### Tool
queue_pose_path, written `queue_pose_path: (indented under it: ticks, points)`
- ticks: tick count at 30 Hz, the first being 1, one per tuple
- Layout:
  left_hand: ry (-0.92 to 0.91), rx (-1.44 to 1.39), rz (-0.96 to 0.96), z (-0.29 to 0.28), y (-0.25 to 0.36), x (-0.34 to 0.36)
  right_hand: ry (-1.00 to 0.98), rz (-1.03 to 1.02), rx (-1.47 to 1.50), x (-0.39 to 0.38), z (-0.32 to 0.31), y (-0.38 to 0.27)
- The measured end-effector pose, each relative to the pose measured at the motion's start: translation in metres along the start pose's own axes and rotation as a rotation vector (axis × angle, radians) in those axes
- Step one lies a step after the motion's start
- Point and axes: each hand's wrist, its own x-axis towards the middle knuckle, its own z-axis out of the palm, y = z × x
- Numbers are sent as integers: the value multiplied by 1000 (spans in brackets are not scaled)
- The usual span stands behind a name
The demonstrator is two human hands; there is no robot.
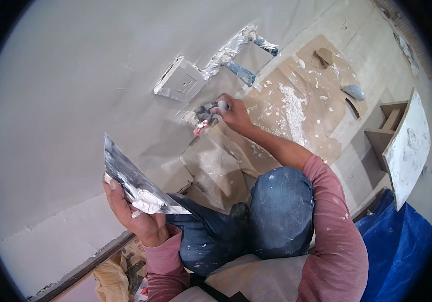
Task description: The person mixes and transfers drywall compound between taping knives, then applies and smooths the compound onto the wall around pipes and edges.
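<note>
The right hand (235,113) is closed around the handle of a small putty knife (205,120), its blade laid against the grey wall (75,75) just below the wall socket (178,83), where a dab of white filler (190,117) sits on the surface. The left hand (133,209) has its grip shut under a metal plastering hawk (135,178), held tilted with a mound of wet white plaster (145,200) near its lower edge, close to the palm and just above the person's knee in paint-flecked jeans (276,211).

The hawk's slope is the plainest risk: the plaster rests at the low side, and a further tip would likely slide it off onto the jeans or the cardboard sheets (296,105) on the floor (already spattered white). Working so near the socket, the knife could smear filler over its faceplate or into its slots. Above it, the chased channel with blue conduit ends (241,73) looks roughly filled, and a stray stroke could drag soft material out of it. A heavy press with the blade could leave ridges in the smooth skim. The person crouches with the arm stretched out, so a shift in balance could push the knife off line. A plaster-crusted board (408,148) leans by a blue tarpaulin (397,246), well apart from both hands.
</note>
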Motion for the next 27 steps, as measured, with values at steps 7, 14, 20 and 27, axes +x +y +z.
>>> queue_pose_path:
  ticks: [7, 14, 20, 27]
  points:
    - [28, -20, -6, 2, 0, 0, 201, 38, -120, 14, -24, 1]
    - [14, -20, -15, 1, 1, 0, 4, -370, -232, -6, -53, 20]
    - [-14, -9, 6, 2, 0, 2, -221, -559, -690, -2, -25, 2]
    - [40, -14, 3, 1, 0, 0, 25, -768, -513, 35, -24, -2]
